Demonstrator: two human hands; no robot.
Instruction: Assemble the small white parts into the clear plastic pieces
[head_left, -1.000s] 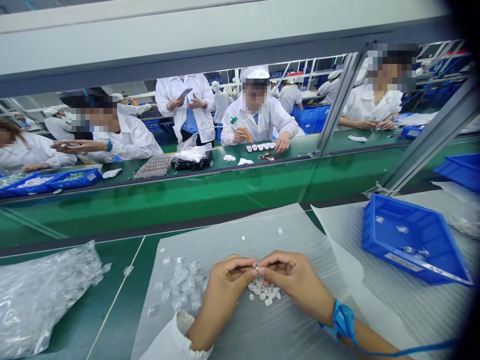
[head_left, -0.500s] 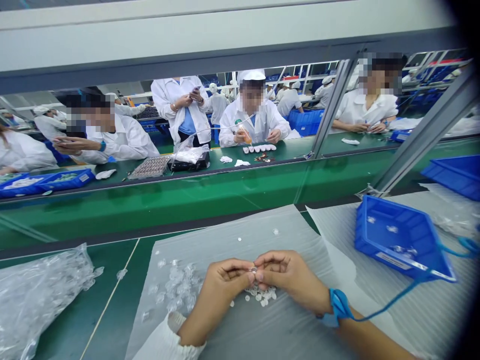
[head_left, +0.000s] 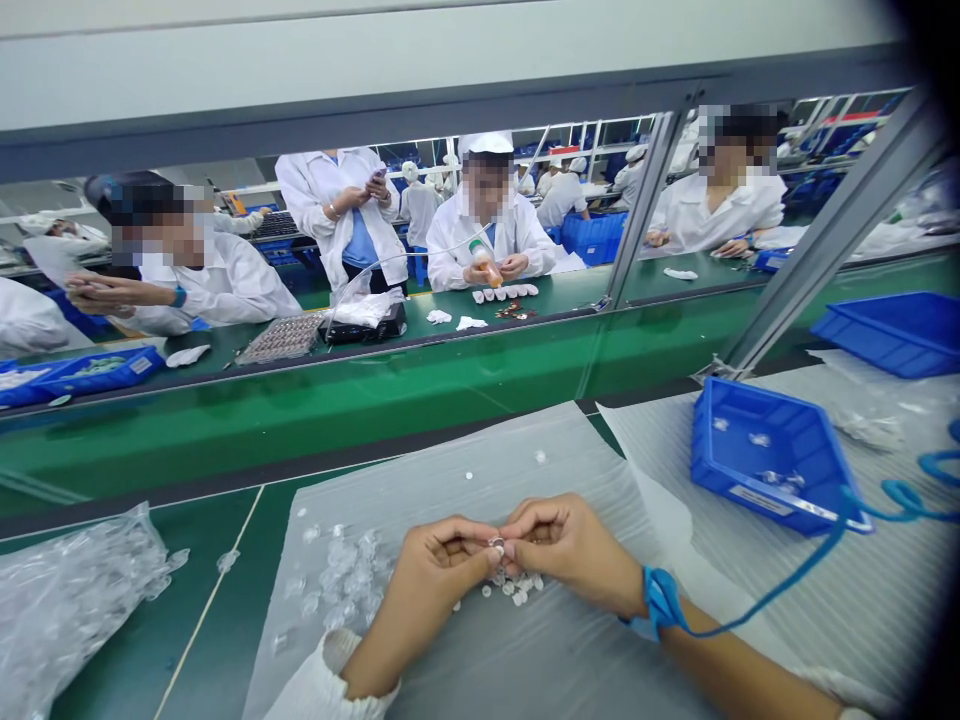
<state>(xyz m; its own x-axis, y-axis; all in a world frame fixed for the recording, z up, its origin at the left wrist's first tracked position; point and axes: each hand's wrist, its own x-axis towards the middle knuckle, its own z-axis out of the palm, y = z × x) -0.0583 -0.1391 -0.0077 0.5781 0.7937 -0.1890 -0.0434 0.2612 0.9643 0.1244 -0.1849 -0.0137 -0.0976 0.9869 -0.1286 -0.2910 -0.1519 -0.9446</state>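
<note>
1. In the lower centre of the frame, a small part (head_left: 496,544) is being pinched narrowly by the left hand (head_left: 439,565) and the right hand (head_left: 574,552).
2. It seems that fine handwork is being done on it; for the next move, a steady, light pinch is being called for.
3. White discs (head_left: 523,588) are being partly covered by the hands.
4. Left of centre, clear pieces (head_left: 349,572) are being supported by the sheet (head_left: 517,665).
5. At right, similar pieces are being held in a blue tray (head_left: 718,478).

Held piece (head_left: 496,543): small; pale rim, darker middle; material unclear.
Grip: pinched between left hand (head_left: 441,562) and right hand (head_left: 566,545).
Visibility: partly covered; exact tilt cannot be told.
White discs (head_left: 519,598): small, flat, loosely heaped.
Heap position: near the held piece, partly hidden by the hands.
</note>
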